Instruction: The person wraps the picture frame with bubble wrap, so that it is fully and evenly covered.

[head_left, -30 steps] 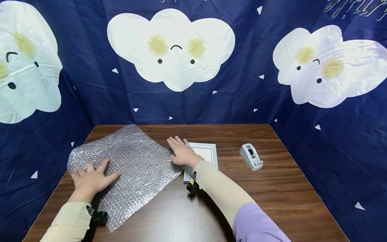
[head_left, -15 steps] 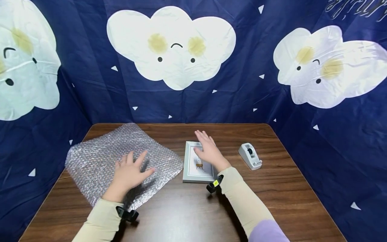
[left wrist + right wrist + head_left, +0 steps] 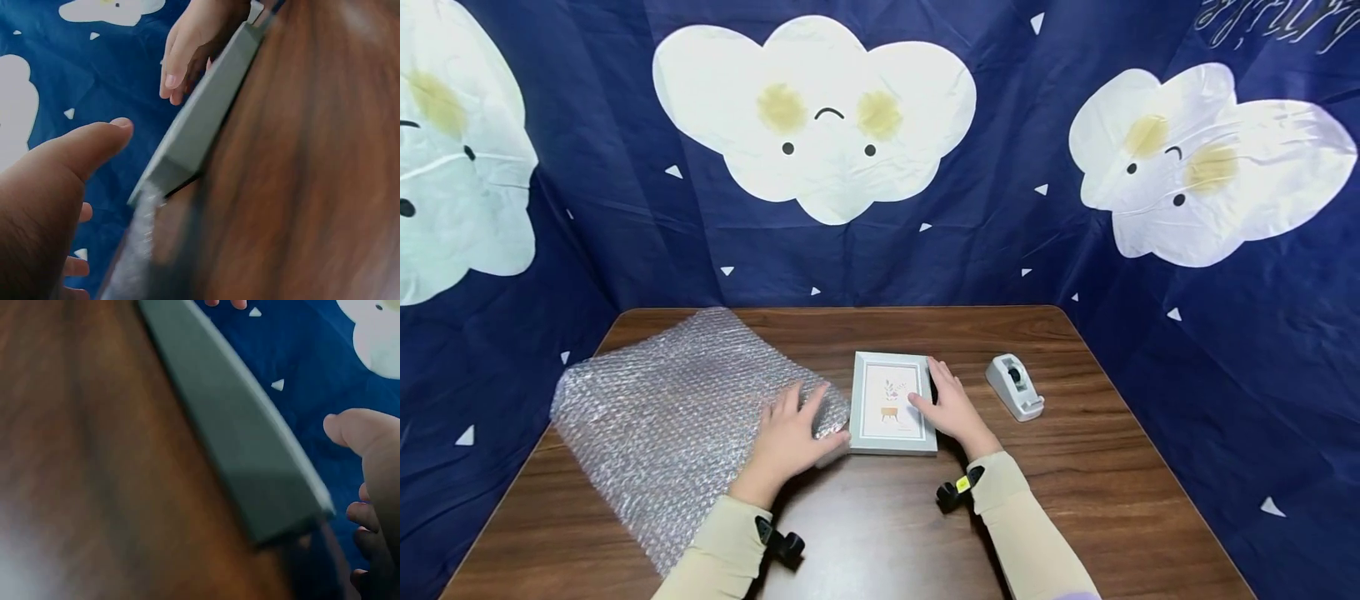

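A picture frame (image 3: 893,444) with a pale grey border lies face up on the table, showing a small plant print. At its right side is my right hand (image 3: 953,408), the thumb over the frame's right edge and the other fingers along its outer side. My left hand (image 3: 788,442) is spread just left of the frame, above the right corner of a sheet of bubble wrap (image 3: 677,400). In the left wrist view the left thumb is apart from the frame's side (image 3: 200,125). The right wrist view shows the right thumb (image 3: 350,428) beyond the frame's edge.
A white tape dispenser (image 3: 1015,387) stands on the wooden table (image 3: 1075,500) to the right of the frame. Dark blue cloth (image 3: 850,267) with cloud faces hangs behind the table and along both sides.
Both hands have left the bubble wrap's surface. The left hand has moved right to the frame's left side, and the right hand has moved across the frame to its right side.
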A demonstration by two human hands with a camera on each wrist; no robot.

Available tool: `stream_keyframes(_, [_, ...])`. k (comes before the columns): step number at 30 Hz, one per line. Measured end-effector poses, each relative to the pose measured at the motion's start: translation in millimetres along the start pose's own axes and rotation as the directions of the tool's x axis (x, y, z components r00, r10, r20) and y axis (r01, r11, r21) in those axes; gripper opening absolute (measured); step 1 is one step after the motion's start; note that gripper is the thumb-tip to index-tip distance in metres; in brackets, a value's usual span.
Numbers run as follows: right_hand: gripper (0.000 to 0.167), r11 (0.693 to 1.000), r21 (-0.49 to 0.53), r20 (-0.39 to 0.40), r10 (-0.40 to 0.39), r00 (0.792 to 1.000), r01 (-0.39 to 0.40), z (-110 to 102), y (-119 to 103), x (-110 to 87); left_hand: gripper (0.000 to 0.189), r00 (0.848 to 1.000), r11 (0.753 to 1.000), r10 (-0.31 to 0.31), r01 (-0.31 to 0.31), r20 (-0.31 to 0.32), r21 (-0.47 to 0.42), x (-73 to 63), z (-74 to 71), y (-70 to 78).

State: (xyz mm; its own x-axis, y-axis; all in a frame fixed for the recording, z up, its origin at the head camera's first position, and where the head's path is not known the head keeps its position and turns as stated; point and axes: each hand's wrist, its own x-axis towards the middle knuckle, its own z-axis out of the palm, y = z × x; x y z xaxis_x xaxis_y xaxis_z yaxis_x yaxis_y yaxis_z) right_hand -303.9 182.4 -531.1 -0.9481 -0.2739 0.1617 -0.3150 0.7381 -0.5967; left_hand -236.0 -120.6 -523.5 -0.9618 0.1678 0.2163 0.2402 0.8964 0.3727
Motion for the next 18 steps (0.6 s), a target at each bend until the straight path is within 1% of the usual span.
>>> stream_keyframes(2, [0.084,1.000,0.002,0.013,0.019,1.000,-0.019,2.0,4.9,-5.9,0.104,1.000,1.000,-0.009,0.009,0.026,-0.011,0.8,7.0,4.7])
stream_keyframes(4, [0.084,1.000,0.003,0.018,0.023,1.000,-0.023,3.2,8.7,-10.4,0.109,0.999,1.000,-0.011,0.012,0.039,-0.017,2.1,14.0,8.2])
stream_keyframes(10, [0.086,0.999,-0.046,0.022,-0.026,0.999,0.027,6.1,16.0,-18.8,0.116,0.999,1.000,0.006,-0.006,0.043,-0.003,3.9,32.5,12.3])
stream_keyframes(13, [0.090,0.994,-0.100,0.048,-0.029,0.998,0.034,8.2,17.3,-22.5,0.118,0.999,1.000,0.012,-0.012,0.045,0.015,2.1,36.8,12.5])
stream_keyframes(18, [0.095,0.985,-0.172,0.064,-0.014,0.998,0.025,10.0,16.8,-28.1,0.119,0.999,1.000,0.011,-0.012,0.043,0.022,1.6,40.0,14.2])
